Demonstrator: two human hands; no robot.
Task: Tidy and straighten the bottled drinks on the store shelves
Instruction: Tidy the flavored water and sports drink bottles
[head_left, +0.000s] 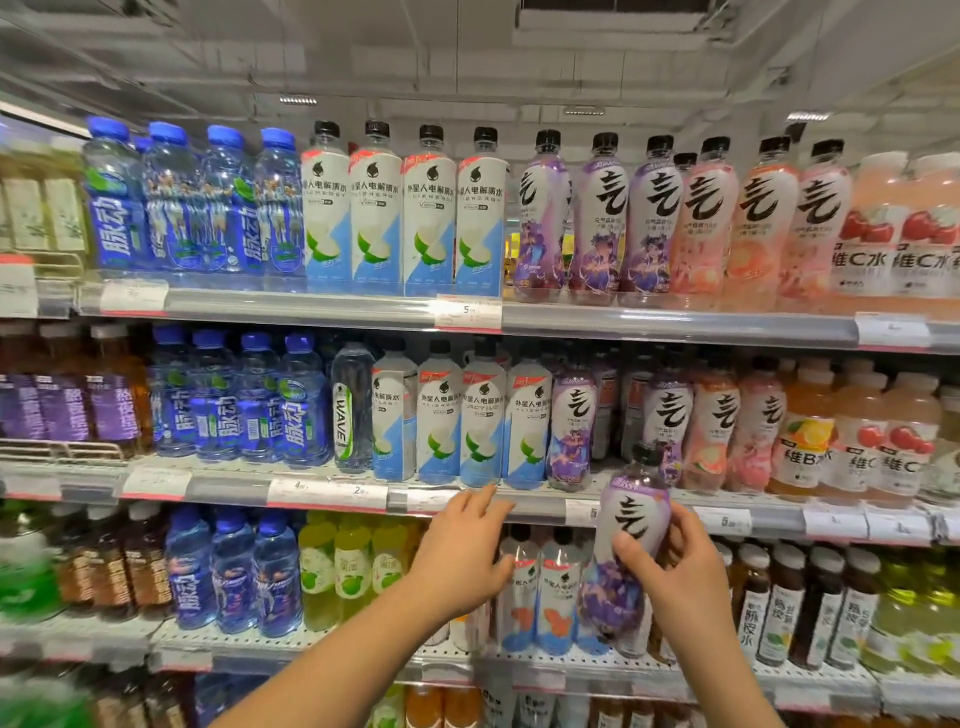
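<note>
- Here the shelves run across the whole view in tiers, each front edge carrying a rail of price tags.
- The top shelf holds upright rows: blue-capped bottles at the left, white-and-blue bottles in the middle, purple and pink ones towards the right.
- The middle shelf repeats those kinds, with a gap in the purple row near its front edge.
- The purple bottle, black-capped and about upright, is off the shelves, in front of the middle shelf's front edge just below that gap.
- The right hand grips it, thumb and fingers curled round its waist.
- The left hand holds nothing, fingers straight, tips at the middle shelf's front rail.
</note>
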